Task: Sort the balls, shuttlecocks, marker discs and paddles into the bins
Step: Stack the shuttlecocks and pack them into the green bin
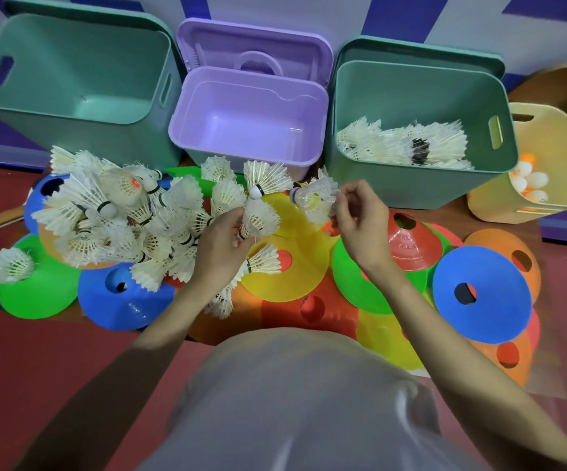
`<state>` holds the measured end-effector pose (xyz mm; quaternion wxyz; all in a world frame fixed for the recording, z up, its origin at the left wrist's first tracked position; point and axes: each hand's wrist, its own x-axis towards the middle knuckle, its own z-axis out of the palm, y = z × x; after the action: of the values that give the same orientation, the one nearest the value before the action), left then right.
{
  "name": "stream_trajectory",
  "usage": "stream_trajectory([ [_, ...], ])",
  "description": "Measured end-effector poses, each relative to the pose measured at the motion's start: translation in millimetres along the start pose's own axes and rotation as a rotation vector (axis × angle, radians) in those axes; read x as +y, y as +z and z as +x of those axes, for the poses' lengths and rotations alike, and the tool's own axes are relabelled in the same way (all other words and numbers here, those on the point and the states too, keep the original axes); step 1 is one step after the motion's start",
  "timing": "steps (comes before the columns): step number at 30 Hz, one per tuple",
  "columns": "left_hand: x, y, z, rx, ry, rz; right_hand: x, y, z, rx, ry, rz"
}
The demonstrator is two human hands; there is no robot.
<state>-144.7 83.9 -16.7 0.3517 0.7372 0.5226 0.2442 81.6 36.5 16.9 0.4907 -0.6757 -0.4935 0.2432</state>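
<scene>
A person's left hand pinches a white feathered shuttlecock by its cork end, while the right hand, fingers curled, pinches the feathers of a second, blurred shuttlecock just left of it.

Both shuttlecocks are held above a spread of plastic marker discs in blue, green, yellow, orange and red, which overlap on a dark red floor. A loose heap of more shuttlecocks, too tangled to count, lies to the left on the discs. Four bins stand along the far side against a purple-and-white striped wall: an empty teal bin at left, an empty lilac bin, a second teal bin holding shuttlecocks, and a small yellow bin at far right holding white and orange balls. A wooden paddle handle shows at the heap's left edge.
</scene>
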Motion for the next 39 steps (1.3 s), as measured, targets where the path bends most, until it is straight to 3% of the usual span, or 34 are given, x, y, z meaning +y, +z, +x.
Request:
stream_trajectory([
  [4,9.0,5.5,3.2,0.001,-0.005,0.005,-18.9,-1.6,2.4,-0.088,0.041,0.111],
  [11,31.1,9.6,9.8,-0.08,0.055,-0.059,-5.1,19.9,4.1,-0.244,0.167,-0.01],
  [16,28.6,8.5,12.8,-0.056,-0.063,-0.188,1.2,24.6,14.0,-0.276,0.204,0.099],
  [18,26.3,5.8,14.6,-0.031,-0.091,-0.236,11.7,24.7,21.5,-0.278,0.177,0.0],
  [22,25.9,1.6,17.2,-0.008,-0.098,-0.259,37.6,24.9,48.5,-0.425,0.032,-0.606],
  [24,25.2,1.1,19.2,-0.004,-0.094,-0.248,39.4,28.3,65.2,-0.452,0.041,-0.753],
  [31,29.3,2.1,25.2,0.017,-0.098,-0.244,46.2,45.1,99.7,-0.505,0.073,-0.996],
  [39,29.6,7.1,28.3,0.003,-0.071,-0.171,35.0,32.2,88.9,-0.529,0.004,-0.979],
])
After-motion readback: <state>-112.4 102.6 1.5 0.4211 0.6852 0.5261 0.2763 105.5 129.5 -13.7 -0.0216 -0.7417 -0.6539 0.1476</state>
